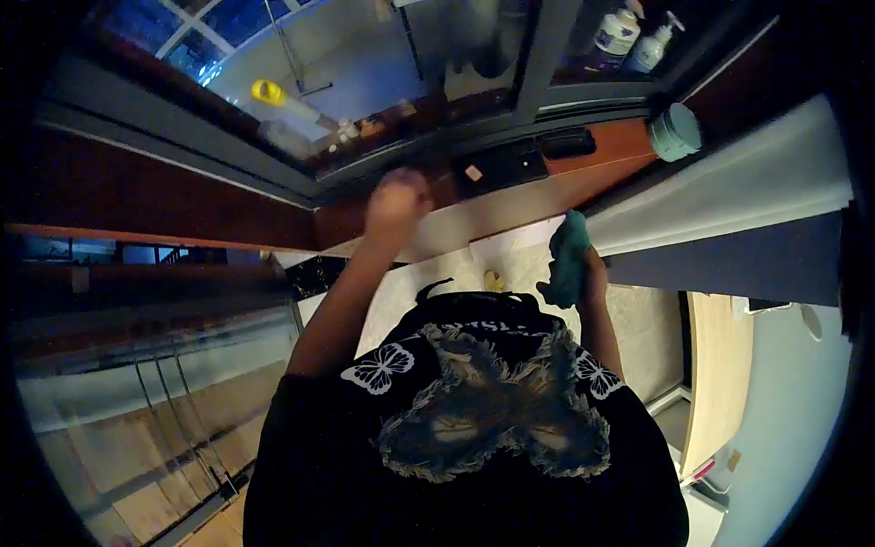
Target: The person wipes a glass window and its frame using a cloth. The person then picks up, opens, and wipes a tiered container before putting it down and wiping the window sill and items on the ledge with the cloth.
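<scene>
My right hand [594, 279] is closed around a crumpled green cloth [569, 260], held in front of my body on the right. Reaching forward, my left hand [396, 205] is over the reddish-brown window sill [351, 225] close to the window frame. Motion smears its fingers, so whether they grip anything does not show. To the right of that hand, a flat black case [499, 168] lies on the sill with a small pale pink piece [473, 171] on top. Beside it is a smaller black case [567, 141].
A teal round container [675, 133] stands at the sill's right end. Pump bottles [618, 36] and a yellow-topped object [268, 92] show at the window glass. A pale curtain [729, 187] hangs right. Glass panels [164, 392] are at lower left, a wooden board [720, 365] at right.
</scene>
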A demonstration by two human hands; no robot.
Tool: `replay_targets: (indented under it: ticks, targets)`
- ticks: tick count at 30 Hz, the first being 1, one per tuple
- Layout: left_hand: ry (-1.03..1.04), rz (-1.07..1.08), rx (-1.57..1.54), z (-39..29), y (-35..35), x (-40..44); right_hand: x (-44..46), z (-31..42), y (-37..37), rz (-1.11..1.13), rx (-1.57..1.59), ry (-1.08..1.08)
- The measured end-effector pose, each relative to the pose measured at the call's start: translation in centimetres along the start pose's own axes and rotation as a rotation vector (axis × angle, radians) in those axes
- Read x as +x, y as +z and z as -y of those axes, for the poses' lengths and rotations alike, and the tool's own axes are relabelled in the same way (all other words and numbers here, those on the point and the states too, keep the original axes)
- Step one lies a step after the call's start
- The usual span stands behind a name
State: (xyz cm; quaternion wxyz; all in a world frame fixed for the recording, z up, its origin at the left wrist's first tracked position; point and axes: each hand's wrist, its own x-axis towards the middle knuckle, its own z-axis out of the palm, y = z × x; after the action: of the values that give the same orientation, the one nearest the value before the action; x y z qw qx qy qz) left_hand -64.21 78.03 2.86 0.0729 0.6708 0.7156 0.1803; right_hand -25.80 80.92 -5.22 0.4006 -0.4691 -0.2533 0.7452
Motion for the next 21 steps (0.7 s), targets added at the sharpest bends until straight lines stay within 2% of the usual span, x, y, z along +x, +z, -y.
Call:
replay_targets:
  ticks: [2,4,7,11,14,17,18,21]
  targets:
    - [0.176,-0.137,-0.051,-4.2,2.4,4.1,-0.2,0.1,0.1,-0.072,0.011,0.025]
    - [0.184,0.018,-0.044,-7.8,2.3,7.2,-0.9,-0.1,0.7,-0.066,0.011,-0.003]
    - [0.237,-0.086,0.048,-11.5,3.8,10.7,-1.6,-0.2,0.8,-0.084,0.03,-0.053]
    - [0.326,-0.037,0.123,-15.0,5.8,15.2,-2.1,-1.9,-1.0,-0.158,0.087,-0.111]
    - [0.458,-0.196,0.118,-17.1,8.2,18.5,-3.1,-2.3,-1.5,-0.189,0.188,-0.122]
    - [0.431,-0.251,0.198,-18.1,9.8,21.3,-3.8,-2.5,-1.2,-0.198,0.152,-0.195]
    - [0.37,-0.178,0.221,-18.8,10.0,21.9,-4.1,-2.4,-1.0,-0.198,0.147,-0.206]
    - [0.314,-0.166,0.281,-19.0,11.3,22.2,-4.5,-2.2,-1.2,-0.282,0.132,-0.212]
